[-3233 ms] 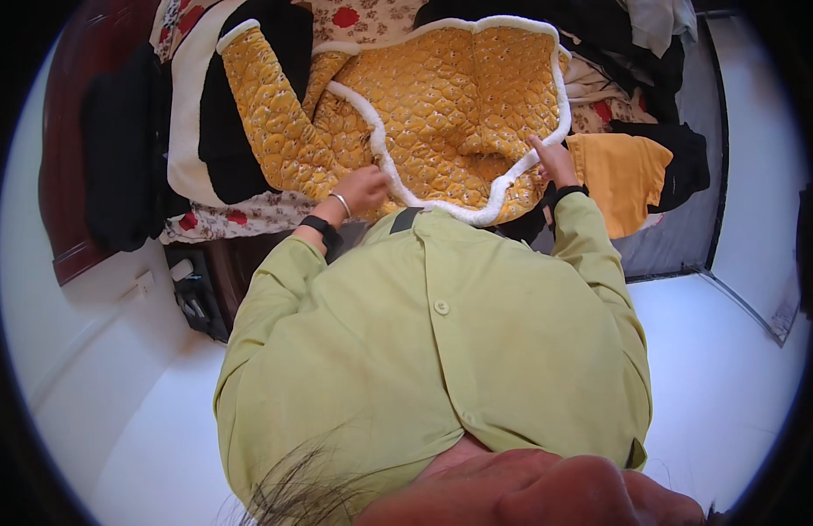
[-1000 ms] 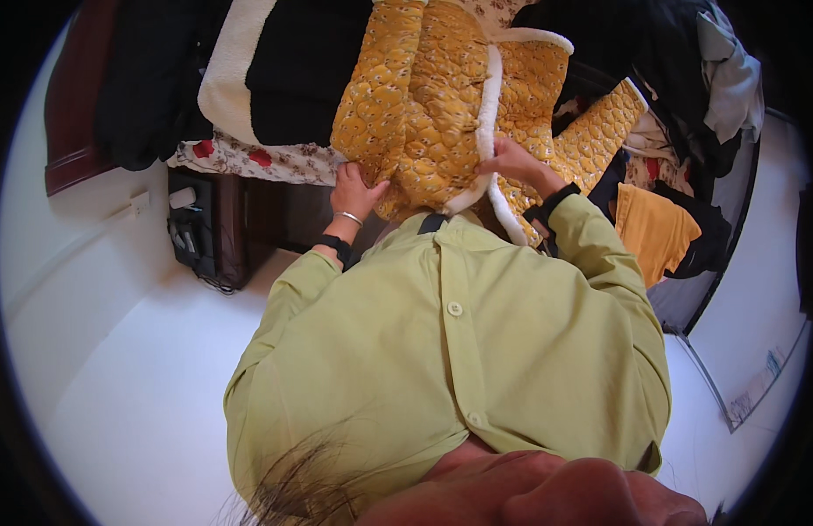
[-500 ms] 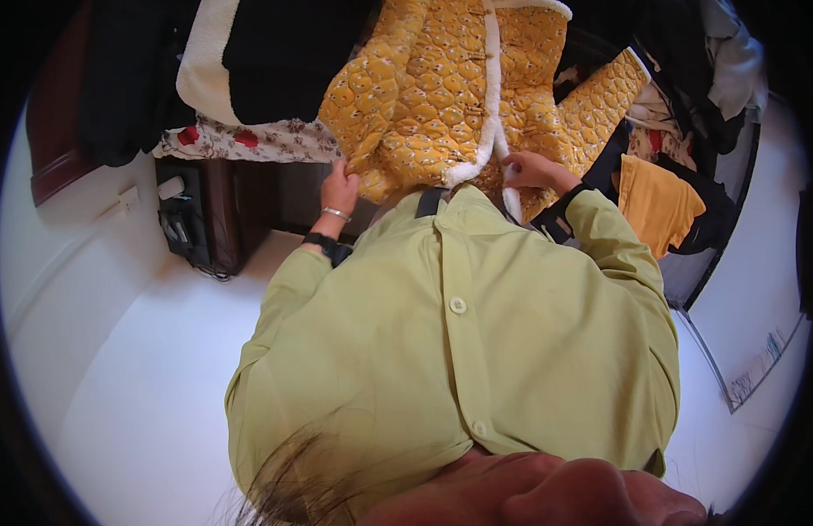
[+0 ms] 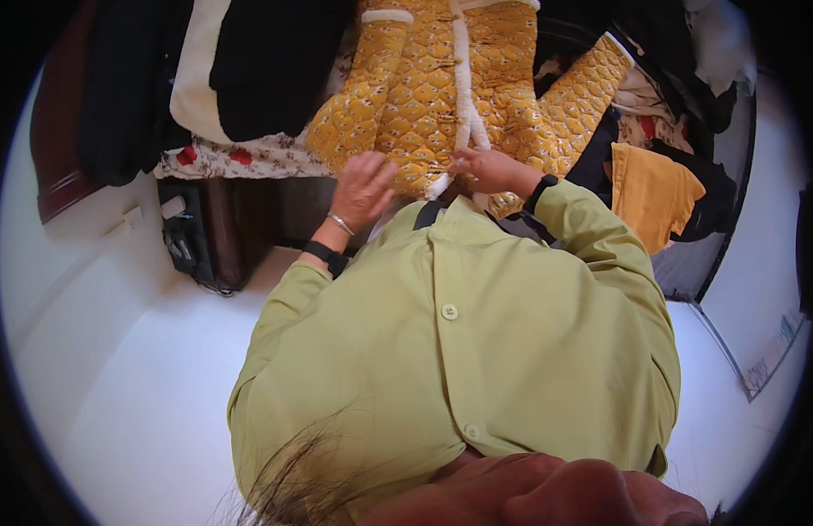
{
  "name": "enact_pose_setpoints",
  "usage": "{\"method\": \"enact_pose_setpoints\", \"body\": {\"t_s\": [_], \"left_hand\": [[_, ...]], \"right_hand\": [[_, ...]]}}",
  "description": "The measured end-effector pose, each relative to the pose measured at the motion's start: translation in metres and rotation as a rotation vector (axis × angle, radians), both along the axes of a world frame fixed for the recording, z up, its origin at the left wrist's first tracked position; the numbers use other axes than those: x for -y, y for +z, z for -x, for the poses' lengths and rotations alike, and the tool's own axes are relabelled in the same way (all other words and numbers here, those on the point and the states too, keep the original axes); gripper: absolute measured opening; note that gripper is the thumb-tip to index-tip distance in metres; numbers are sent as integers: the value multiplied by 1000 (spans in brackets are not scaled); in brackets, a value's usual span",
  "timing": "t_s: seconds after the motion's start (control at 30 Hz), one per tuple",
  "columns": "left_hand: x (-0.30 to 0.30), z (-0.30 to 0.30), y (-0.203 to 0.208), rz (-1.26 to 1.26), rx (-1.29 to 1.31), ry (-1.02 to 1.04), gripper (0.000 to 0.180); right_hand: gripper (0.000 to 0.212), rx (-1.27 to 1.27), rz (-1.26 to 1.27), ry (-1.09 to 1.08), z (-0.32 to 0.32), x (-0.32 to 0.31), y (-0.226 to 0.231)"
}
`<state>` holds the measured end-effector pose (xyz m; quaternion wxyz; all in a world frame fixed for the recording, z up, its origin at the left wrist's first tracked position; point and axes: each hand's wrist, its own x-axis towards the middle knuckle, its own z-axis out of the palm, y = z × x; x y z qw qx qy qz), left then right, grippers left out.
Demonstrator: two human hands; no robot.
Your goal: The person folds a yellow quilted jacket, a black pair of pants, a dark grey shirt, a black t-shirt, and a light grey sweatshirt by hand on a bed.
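A yellow quilted jacket (image 4: 419, 96) with a small animal print and white fluffy trim lies spread in front of me, its sleeves to either side. Over its lower left part is my left hand (image 4: 364, 187), fingers stretched out and apart, not gripping the cloth. My right hand (image 4: 492, 170) is closed on the front edge near the hem, where the white trim (image 4: 463, 88) runs down. Its fingertips are partly hidden against the fabric. The hem hangs close to my body.
To the left lies a black garment with cream fleece (image 4: 196, 79), on a flowered sheet (image 4: 266, 159). A folded mustard cloth (image 4: 653, 197) and dark clothes lie at the right. Below the sheet's edge stands a dark wooden cabinet (image 4: 227, 228) beside a black organizer (image 4: 185, 232).
My left hand has let go of the jacket's lower left edge and moved up and right over it. My right hand has shifted left with the trim, and the left cuff shows now.
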<state>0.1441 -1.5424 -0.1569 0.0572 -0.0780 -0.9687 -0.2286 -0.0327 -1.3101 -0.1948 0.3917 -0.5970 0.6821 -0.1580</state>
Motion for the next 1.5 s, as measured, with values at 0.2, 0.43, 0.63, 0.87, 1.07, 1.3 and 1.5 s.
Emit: {"method": "enact_pose_setpoints", "body": {"t_s": [0.2,0.43,0.63,0.87,1.07,1.3,1.5], "left_hand": [[-45,27,-58,132,529,-270,33],[-57,58,-47,-134,552,-201,31],[-86,80,-47,-281,435,-266,35],[-83,91,-56,-219,508,-206,45],[-116,115,-55,-517,711,23,40],[-128,70,-95,-1012,1347,-603,46],[-114,52,-106,-942,1590,-422,30]], "right_hand": [[30,235,203,-1281,80,-65,-39],[52,269,-122,-2054,122,-167,-67],[35,967,368,-1895,135,-160,-70],[36,757,957,-2027,73,-191,11],[34,1241,720,-2071,86,-225,-41],[29,1236,384,-2051,129,-234,-44],[29,443,756,-1552,118,-150,35]]}}
